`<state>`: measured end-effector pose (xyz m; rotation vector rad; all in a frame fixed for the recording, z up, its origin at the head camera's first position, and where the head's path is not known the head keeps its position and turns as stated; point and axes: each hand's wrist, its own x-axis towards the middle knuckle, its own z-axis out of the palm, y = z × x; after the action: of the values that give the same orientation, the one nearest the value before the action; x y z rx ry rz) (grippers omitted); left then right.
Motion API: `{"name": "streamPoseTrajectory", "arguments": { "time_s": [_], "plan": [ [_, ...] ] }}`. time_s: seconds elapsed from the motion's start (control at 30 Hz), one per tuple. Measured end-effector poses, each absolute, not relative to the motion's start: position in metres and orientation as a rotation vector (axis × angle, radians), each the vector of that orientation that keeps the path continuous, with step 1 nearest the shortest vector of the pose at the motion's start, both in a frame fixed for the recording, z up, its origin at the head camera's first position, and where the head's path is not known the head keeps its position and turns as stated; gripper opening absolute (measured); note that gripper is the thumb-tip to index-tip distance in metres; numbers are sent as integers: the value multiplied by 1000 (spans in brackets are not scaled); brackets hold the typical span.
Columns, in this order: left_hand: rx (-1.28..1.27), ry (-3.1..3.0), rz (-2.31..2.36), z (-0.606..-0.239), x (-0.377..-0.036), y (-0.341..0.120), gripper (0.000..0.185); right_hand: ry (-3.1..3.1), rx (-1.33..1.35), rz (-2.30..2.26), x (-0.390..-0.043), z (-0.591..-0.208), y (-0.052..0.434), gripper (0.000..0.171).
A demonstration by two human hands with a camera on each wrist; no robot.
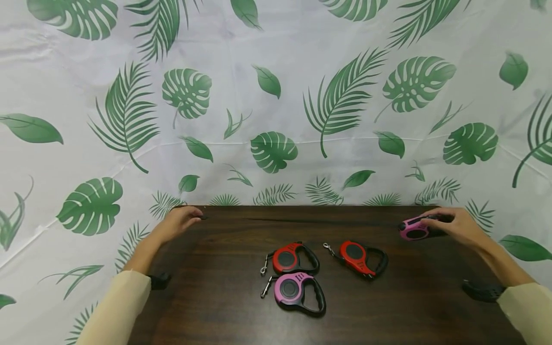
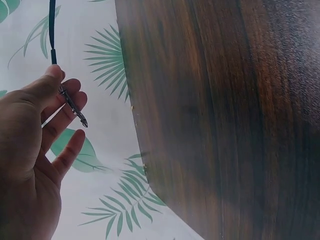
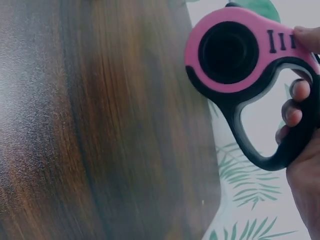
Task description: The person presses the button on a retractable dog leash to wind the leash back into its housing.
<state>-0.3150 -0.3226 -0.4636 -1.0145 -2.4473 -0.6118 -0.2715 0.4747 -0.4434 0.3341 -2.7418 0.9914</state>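
My right hand (image 1: pixel 459 224) grips the black handle of a pink retractable dog leash (image 3: pixel 227 55), fingers curled through its loop, near the table's far right corner. The leash's black cord (image 2: pixel 52 30) is drawn out across the back of the table to the left. At that end my left hand (image 1: pixel 181 223) pinches the cord between thumb and forefinger, with the metal clip (image 2: pixel 74 106) hanging past the fingers. Two red leashes, one at centre (image 1: pixel 285 259) and one to its right (image 1: pixel 354 254), lie on the table. A second pink leash (image 1: pixel 290 289) lies just in front of the centre red one.
The dark wooden table (image 1: pixel 207 306) ends at a white cloth backdrop (image 1: pixel 233 96) printed with green leaves. Small metal clips stick out to the left of the leashes on the table. Both wrists wear dark bands.
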Motion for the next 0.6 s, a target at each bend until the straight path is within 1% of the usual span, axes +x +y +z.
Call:
{"name": "streamPoseTrajectory", "arguments": {
  "time_s": [0.27, 0.5, 0.6],
  "plan": [
    [-1043, -2403, -635, -464, -307, -329, 23, -2758, 392, 984, -268, -442, 474, 21],
    [-1012, -2437, -635, -464, -300, -334, 20, -2759, 449, 1047, -262, -440, 477, 21],
    [-1006, -2440, -640, -463, -297, -336, 21, -2750, 464, 1061, -259, -437, 478, 21]
  ]
}}
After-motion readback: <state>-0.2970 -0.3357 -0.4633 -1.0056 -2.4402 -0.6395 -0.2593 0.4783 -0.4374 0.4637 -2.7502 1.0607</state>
